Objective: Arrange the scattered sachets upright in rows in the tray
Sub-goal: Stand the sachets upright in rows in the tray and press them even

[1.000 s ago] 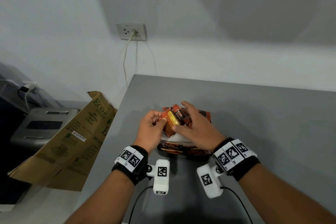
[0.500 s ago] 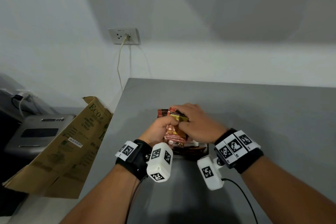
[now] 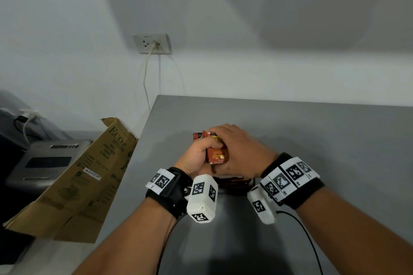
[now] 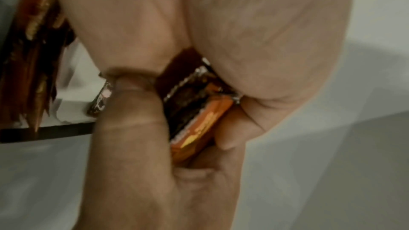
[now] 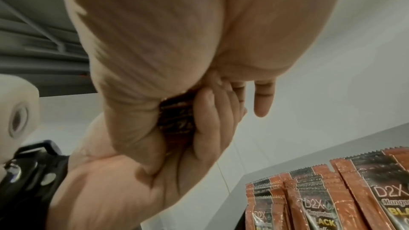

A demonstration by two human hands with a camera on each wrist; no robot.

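Note:
A bundle of orange-and-black sachets [image 3: 216,155] is held just above the tray, clamped between both hands. My left hand [image 3: 201,154] grips the bundle from the left, its fingers curled round the bundle [image 5: 177,116]. My right hand [image 3: 239,152] covers the top and right side, with its thumb against the front of the bundle [image 4: 194,106]. The dark-rimmed tray [image 3: 234,185] lies under my hands, mostly hidden. Several sachets [image 5: 327,191] stand upright in a row inside it, and those standing sachets [image 4: 33,55] also show in the left wrist view.
The grey table [image 3: 312,140] stretches to the right and towards the wall. A flattened cardboard box [image 3: 85,181] leans at the table's left edge, with a grey machine [image 3: 44,163] beyond it. A wall socket [image 3: 153,43] has a cord hanging down.
A second ago the sachets were loosely fanned between my fingers. Both hands have since closed together and squeezed them into one tight bundle.

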